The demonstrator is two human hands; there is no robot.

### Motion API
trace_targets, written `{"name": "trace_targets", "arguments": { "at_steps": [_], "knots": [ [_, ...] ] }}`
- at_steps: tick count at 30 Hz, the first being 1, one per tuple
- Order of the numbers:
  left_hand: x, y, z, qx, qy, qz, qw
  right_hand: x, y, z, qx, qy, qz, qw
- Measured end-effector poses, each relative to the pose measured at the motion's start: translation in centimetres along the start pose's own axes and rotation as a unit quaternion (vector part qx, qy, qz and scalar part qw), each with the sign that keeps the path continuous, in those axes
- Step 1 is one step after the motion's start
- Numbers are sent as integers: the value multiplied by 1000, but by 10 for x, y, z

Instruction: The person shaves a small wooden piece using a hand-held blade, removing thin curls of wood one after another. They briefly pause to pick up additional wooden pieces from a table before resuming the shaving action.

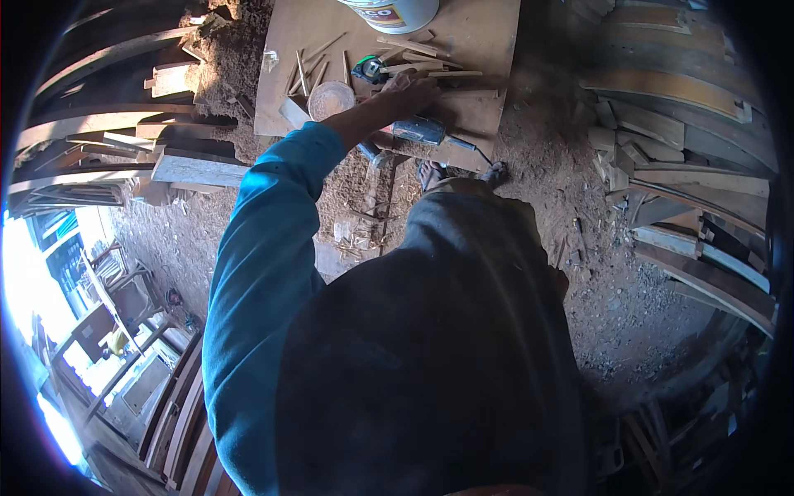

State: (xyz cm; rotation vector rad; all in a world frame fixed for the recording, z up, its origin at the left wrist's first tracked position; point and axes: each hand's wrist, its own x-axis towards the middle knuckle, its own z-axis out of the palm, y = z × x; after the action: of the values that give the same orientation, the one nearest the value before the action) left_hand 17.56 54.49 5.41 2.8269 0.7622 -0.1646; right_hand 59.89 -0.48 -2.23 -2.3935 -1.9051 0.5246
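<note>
My left arm, in a blue sleeve, reaches over a wooden board [285, 50]. My left hand [405, 95] is closed, with bent fingers low among thin wooden sticks [413, 66]; what it grips is hidden. Just left of its fingers lies a green and black tape measure [370, 69]. Below the wrist rests a corded, dark blue-grey power tool [418, 130]. A round tub [331, 99] with pale contents stands beside the forearm. At my right side, a small part of my right hand [560, 283] shows past my dark clothing, its fingers hidden.
A white bucket [397, 15] stands at the board's far edge. More sticks [302, 70] lie at its left. Curved timber pieces are stacked left [116, 116] and right [686, 91]. Sawdust and chips cover the ground [612, 314]. My feet [430, 174] are by the board's near edge.
</note>
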Motion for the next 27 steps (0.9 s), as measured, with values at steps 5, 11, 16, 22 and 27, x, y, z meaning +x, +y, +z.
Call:
{"name": "trace_targets", "arguments": {
  "at_steps": [5, 11, 16, 22, 27],
  "knots": [
    [-9, -8, -9, -30, -12, -39, 999, -4, -19, 11, 1, -14, 13, 1000],
    [-19, -17, -50, -227, -7, -132, 965, -7, -38, -2, -14, -46, 56, 997],
    [-42, -79, -8, -484, 53, -97, 868, 4, -50, 1, -14, -57, 48, 997],
    [-48, -58, -76, -522, 18, -191, 831, -8, -46, -1, -27, -73, 61, 995],
    [-44, -62, -82, -546, 126, -203, 803, -5, -39, -1, -33, -87, 55, 994]
  ]
}}
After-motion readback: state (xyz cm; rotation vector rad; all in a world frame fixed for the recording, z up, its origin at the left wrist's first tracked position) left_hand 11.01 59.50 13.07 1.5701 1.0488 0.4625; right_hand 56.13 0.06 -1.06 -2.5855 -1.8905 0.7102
